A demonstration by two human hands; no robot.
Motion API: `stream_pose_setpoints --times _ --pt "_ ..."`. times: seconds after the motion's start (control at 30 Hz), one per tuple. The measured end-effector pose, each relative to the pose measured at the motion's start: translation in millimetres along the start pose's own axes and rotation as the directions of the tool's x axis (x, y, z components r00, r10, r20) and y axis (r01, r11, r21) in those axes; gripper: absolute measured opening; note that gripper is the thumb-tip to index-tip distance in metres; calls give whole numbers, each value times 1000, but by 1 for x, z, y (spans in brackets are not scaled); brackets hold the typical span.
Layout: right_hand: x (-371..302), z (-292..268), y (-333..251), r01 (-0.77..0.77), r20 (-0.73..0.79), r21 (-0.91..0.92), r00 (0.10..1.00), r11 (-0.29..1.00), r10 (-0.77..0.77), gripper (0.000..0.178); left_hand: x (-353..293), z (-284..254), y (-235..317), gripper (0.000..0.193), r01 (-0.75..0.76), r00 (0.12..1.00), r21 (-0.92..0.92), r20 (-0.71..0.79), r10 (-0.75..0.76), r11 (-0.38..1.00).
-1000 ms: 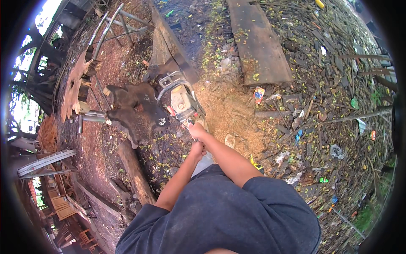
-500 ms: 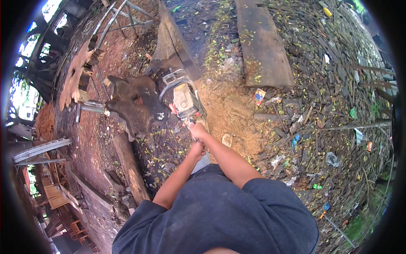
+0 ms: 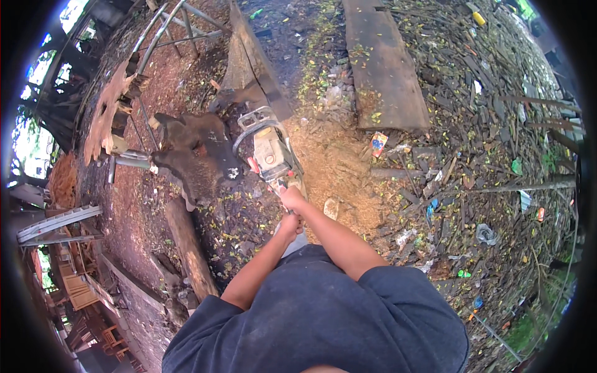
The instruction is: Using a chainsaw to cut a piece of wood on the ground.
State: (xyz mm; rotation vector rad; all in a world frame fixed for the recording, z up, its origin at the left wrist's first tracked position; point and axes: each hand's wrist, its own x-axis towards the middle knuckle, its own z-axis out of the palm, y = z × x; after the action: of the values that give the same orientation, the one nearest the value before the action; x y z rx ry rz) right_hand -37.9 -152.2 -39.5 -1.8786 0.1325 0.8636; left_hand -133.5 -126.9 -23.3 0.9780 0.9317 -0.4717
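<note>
A dusty white-and-grey chainsaw (image 3: 271, 150) with a looped front handle lies ahead of me, pointing away, close to the near end of a long dark timber (image 3: 258, 68). My right hand (image 3: 292, 198) is closed around its rear handle, near a red part. Just behind and below it, my left hand (image 3: 291, 224) is a closed fist, apparently on the end of the same handle; a thin dark piece shows between the two hands. The bar and chain are hidden. Sawdust (image 3: 336, 174) spreads on the ground to the right of the saw.
A broad plank (image 3: 388, 74) lies at the far right of the sawdust. Dark irregular wood (image 3: 199, 149) and a log (image 3: 189, 248) lie at left, near a pole frame (image 3: 165, 31). Wood scraps, leaves and litter (image 3: 488, 235) cover the right side.
The chainsaw appears slightly lower and to the left in the picture, along with a small shift of the whole view. Both hands keep their grip.
</note>
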Motion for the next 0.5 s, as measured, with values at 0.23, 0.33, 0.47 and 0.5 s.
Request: stream_pose_setpoints --times 0.23,0.33,0.47,0.5 --pt "8 6 1 -48 22 46 999 998 47 52 -11 9 9 15 14 998 27 -56 -13 1000" --pt "13 4 -9 34 -59 -31 998 999 -36 52 -3 5 18 15 8 999 19 -44 -7 1000" --pt "20 0 -37 15 60 56 998 998 -18 51 4 -2 37 15 -17 999 16 -37 18 1000" --pt "21 0 -43 1 59 62 998 998 -5 50 6 -3 43 14 -16 999 2 -49 16 1000"
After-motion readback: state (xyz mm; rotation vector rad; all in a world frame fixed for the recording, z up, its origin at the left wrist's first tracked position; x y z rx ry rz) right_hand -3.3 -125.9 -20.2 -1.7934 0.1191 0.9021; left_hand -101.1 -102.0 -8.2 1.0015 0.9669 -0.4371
